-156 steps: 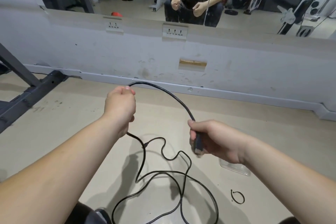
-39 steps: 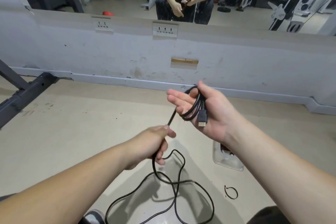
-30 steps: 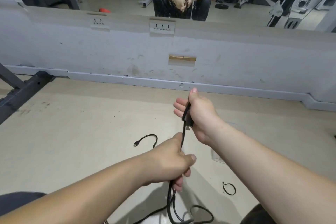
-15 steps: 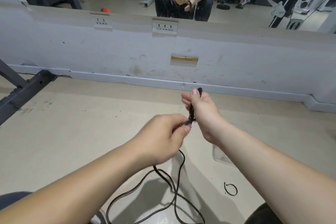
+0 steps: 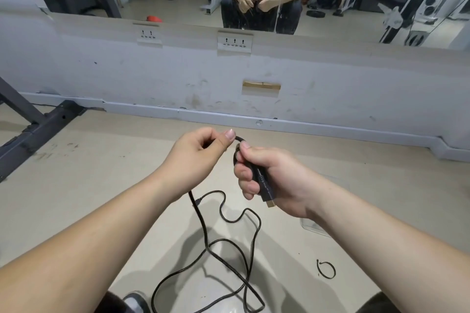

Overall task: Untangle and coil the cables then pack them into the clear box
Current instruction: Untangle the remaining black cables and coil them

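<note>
My right hand (image 5: pixel 272 175) grips the plug end of a thick black cable (image 5: pixel 203 229), its gold-tipped connector (image 5: pixel 267 193) poking out below my palm. My left hand (image 5: pixel 195 157) pinches the same cable just left of it, with a short bend of cable between the two hands. The rest of the thick cable hangs from my left hand and loops loosely on the floor. A thinner black cable (image 5: pixel 236 218) crosses those loops. The clear box (image 5: pixel 314 226) lies on the floor, mostly hidden behind my right forearm.
A small black cable tie ring (image 5: pixel 326 269) lies on the floor at the right. A grey wall with sockets (image 5: pixel 234 41) and a mirror above it faces me. A dark metal frame (image 5: pixel 38 129) stands at the left. My shoe (image 5: pixel 133 302) shows at the bottom.
My hands have drawn slightly apart and lowered. The right hand now shows the plug lengthwise with the connector pointing down. More cable lies spread in loops on the floor.
</note>
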Demonstrator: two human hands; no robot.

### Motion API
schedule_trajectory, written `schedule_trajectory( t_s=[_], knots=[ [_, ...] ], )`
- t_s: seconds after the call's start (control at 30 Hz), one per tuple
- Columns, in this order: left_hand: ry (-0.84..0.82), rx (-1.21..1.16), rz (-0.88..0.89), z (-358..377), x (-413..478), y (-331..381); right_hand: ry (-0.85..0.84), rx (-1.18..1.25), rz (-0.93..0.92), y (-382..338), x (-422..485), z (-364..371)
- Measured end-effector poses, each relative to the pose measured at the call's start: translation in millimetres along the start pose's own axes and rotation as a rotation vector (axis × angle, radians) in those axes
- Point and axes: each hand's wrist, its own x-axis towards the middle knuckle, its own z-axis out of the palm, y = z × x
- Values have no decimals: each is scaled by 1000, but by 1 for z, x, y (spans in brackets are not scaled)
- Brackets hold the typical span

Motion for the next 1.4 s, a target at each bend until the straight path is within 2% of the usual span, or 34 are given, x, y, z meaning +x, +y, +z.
schedule_trajectory(
  t_s=[0.17, 0.3, 0.37, 0.43, 0.57, 0.67, 0.77, 0.87, 0.97, 1.07, 1.17, 1.23, 1.3, 1.4],
  knots=[
    [-253, -243, -223, 14, -11, -5, -43, 166, 26, -8, -6, -5],
    [-360, -547, -410, 34, -23, -6, -113, 394, 62, -18, -10, -6],
    [-388, -551, -474, 42, -30, -8, -96, 485, -21, -26, -11, -16],
    [-450, -420, -495, 50, -38, -10, -28, 491, -82, -31, -9, -23],
    [-581, -166, -477, 62, -51, 1, 243, 312, -97, -12, 5, -27],
    [-630, -44, -417, 61, -52, 8, 360, 137, -146, 2, 14, -27],
    [-653, -18, -369, 56, -50, 15, 475, -198, -198, 11, 17, -23],
    [-694, -3, -398, 46, -42, 17, 561, -530, -227, 15, 17, -19],
    [-775, 15, -409, 40, -42, 14, 630, -865, -340, 16, 16, -19],
    [-683, 57, -206, 40, -41, 12, 656, -1135, -341, 16, 16, -24],
    [-452, 143, 48, 26, -29, 13, 619, -1130, -204, 11, 15, -32],
    [-320, 95, 138, 13, -21, 12, 517, -949, -164, 9, 13, -28],
    [-215, 21, 187, 4, -15, 12, 356, -663, -121, 8, 11, -16],
    [-134, -79, 159, 1, -14, 14, 120, -303, -18, 9, 8, -3]
  ],
)
